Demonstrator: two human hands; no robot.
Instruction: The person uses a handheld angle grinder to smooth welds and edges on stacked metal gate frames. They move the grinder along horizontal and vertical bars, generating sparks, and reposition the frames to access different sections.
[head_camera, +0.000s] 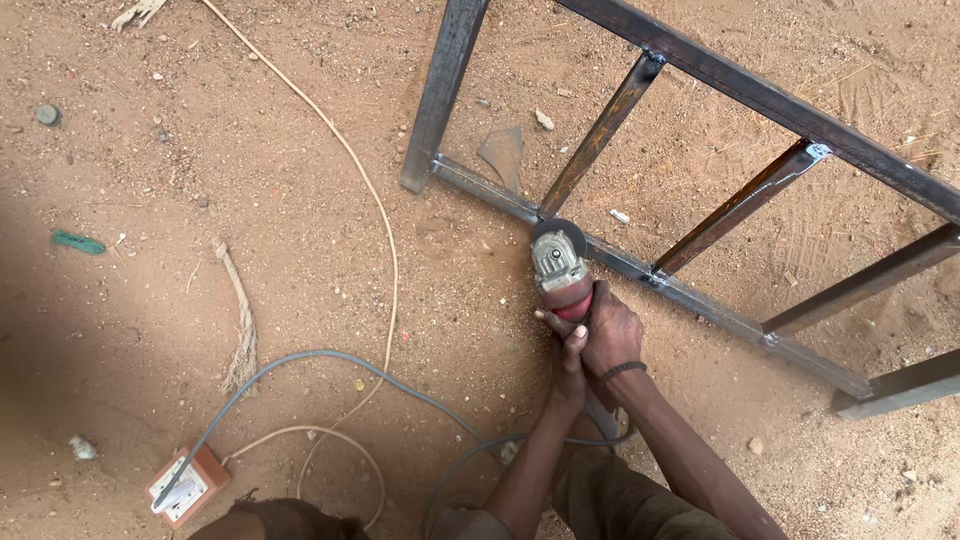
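Gripping angle grinder, both hands, against steel frame.

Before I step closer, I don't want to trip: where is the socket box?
In the head view, the socket box lies on the sand at lower left, the grey cable plugged into it, left of both hands.

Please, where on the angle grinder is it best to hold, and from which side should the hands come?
Grip the angle grinder by its red rear body, coming from behind, as the left hand and right hand do. Its disc end lies against the metal frame, so the front looks unsafe to hold.
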